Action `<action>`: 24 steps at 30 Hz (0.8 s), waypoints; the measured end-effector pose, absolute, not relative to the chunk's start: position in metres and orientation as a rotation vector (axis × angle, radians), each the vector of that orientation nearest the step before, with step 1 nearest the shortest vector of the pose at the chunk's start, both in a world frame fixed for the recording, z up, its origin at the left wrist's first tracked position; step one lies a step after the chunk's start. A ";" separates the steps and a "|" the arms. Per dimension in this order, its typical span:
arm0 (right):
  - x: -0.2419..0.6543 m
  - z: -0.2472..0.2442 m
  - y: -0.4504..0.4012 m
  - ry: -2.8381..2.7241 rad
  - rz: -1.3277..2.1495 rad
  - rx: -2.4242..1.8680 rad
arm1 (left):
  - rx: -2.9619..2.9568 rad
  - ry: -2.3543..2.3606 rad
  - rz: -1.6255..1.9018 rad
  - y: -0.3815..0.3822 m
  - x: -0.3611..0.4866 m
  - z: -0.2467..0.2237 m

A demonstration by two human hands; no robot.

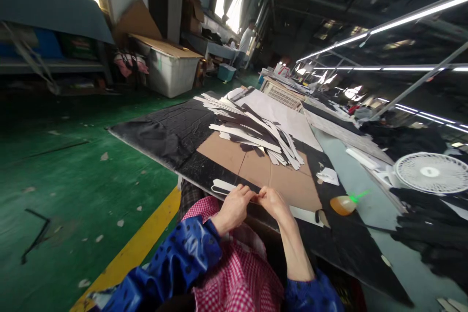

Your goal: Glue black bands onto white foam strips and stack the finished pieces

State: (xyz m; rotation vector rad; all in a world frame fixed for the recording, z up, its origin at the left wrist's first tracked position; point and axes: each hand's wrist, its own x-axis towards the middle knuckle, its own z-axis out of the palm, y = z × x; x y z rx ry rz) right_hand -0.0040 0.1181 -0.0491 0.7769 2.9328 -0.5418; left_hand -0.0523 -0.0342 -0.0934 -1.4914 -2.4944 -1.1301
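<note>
My left hand point(237, 205) and my right hand point(272, 203) meet at the near edge of the black-covered table, fingertips pinched close together. A long white strip point(224, 186) with a dark outline shows to the left of my left hand. More white strip point(306, 215), with a dark piece at its end, comes out to the right of my right hand. What lies between the fingertips is mostly hidden by the fingers. Just beyond, a loose heap of white and dark strips point(252, 131) lies on a sheet of brown cardboard point(256, 170).
An orange-filled bottle with a green nozzle point(343, 204) lies to the right, near a crumpled white scrap point(328, 176) and a white fan point(431, 171). A cream plastic crate point(281, 95) stands beyond the heap. Leftward are green floor and a grey bin point(170, 73); a person point(246, 41) stands far back.
</note>
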 end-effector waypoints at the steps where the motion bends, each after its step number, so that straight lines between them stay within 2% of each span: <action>1: -0.001 -0.050 0.125 2.924 -0.609 0.767 | -1.496 -2.499 -1.107 -0.034 -0.054 -0.095; 7: 0.034 -0.046 0.182 2.891 -0.903 0.824 | -1.575 -2.443 -1.091 -0.034 -0.055 -0.098; 18: 0.044 -0.047 0.192 2.870 -0.835 0.905 | -1.599 -2.428 -1.062 -0.035 -0.053 -0.101; 24: 0.044 -0.051 0.189 2.868 -0.714 0.924 | -1.630 -2.453 -0.937 -0.039 -0.053 -0.092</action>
